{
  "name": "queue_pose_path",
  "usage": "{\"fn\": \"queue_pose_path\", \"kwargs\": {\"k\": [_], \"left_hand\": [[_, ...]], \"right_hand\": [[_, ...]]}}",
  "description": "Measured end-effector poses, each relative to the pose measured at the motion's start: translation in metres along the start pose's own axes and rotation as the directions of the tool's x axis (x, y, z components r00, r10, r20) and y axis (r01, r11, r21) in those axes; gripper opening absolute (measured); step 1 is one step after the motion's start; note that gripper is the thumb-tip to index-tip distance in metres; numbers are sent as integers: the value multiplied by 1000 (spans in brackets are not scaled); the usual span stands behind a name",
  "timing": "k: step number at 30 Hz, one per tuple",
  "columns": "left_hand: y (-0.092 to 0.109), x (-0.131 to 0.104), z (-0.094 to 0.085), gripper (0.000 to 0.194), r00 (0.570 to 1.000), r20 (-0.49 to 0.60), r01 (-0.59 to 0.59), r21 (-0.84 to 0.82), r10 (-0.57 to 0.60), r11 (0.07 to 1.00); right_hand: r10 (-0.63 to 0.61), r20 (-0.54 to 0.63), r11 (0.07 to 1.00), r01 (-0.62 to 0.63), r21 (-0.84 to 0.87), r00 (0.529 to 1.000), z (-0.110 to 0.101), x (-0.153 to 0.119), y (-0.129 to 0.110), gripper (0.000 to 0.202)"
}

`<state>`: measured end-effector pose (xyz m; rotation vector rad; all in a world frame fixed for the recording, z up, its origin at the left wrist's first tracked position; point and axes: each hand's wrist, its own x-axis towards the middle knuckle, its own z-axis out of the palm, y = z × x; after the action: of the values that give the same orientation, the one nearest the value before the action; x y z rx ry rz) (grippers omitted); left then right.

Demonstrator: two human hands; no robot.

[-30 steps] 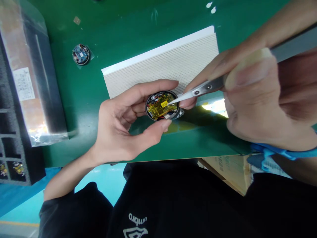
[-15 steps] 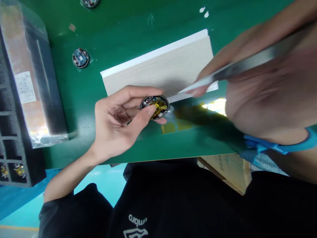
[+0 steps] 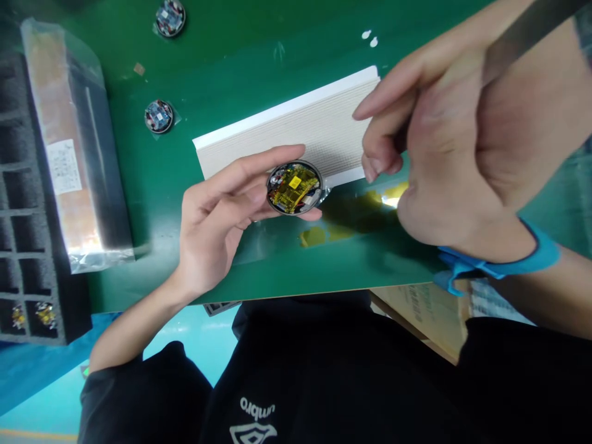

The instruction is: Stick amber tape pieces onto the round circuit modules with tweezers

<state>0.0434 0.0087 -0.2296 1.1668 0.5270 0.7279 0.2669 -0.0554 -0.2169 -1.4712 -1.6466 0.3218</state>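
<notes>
My left hand (image 3: pixel 213 228) holds a round circuit module (image 3: pixel 296 188) by its rim; yellow film and a small yellow square cover part of its open face. To the right, my right hand (image 3: pixel 462 135) is raised with curled fingers, and a flat grey metal tool (image 3: pixel 531 40) lies in its grip, its tip hidden. Beneath and beyond the hands is a ribbed cream pad (image 3: pixel 277 132) with white edges. Yellow film pieces (image 3: pixel 340 231) lie on the green table just right of the module.
Two more round modules (image 3: pixel 159 116) (image 3: pixel 170 17) rest at the upper left. A bagged box (image 3: pixel 87 166) and a black foam tray (image 3: pixel 34 234) with compartments stand at the far left. Small white pieces (image 3: pixel 370 38) lie at the top. A cardboard box (image 3: pixel 416 308) is below the table edge.
My left thumb has moved off the module's face to its left rim. My right hand has drawn its fingers in, and the tool no longer points at the module. The view has shifted slightly.
</notes>
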Motion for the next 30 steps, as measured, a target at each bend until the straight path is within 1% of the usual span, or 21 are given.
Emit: {"fn": "queue_pose_path", "kwargs": {"k": [3,5,7,8,11,13,15,17,19,21,23,25,28,30], "left_hand": [[0,-1,-2,32,1000,12,2,29,-3,1000],[-1,-2,-1,33,999,26,-31,74,30,997],[-1,-5,0,33,997,24,-71,141,68,987],[-1,-6,1,34,997,25,-81,174,78,981],[0,-9,6,41,997,30,-82,214,77,973],[0,-10,9,42,996,25,-86,229,82,970],[0,-10,11,40,995,10,-97,270,98,958],[1,-10,13,39,995,-9,-93,307,101,947],[2,-10,14,38,994,-31,-92,315,108,945],[2,-10,14,36,991,-49,-100,308,121,946],[1,-11,15,35,990,-55,-107,306,130,946],[-1,-13,16,35,988,-55,-116,330,142,937],[-4,-18,18,41,982,-38,-148,451,185,880],[0,-13,13,46,972,9,-194,585,233,787]], "right_hand": [[-22,14,999,21,46,1000,0,-3,4,38],[-67,39,997,65,46,997,1,-3,5,31],[-88,64,994,83,74,994,4,-2,5,25],[-92,80,992,84,97,993,5,-2,6,26],[-67,167,988,43,146,984,9,-1,8,38],[-66,212,988,35,147,975,10,0,11,38],[-77,219,985,39,169,973,11,0,12,38],[-76,194,980,37,195,978,12,1,13,41],[-54,185,976,13,217,981,11,2,13,43],[-36,196,969,-14,245,980,10,3,12,39],[-59,224,957,-9,291,973,8,4,11,33],[-112,242,942,26,334,964,7,3,11,29],[-149,238,940,63,335,960,9,2,10,27],[-131,227,942,50,333,965,11,2,10,25]]}}
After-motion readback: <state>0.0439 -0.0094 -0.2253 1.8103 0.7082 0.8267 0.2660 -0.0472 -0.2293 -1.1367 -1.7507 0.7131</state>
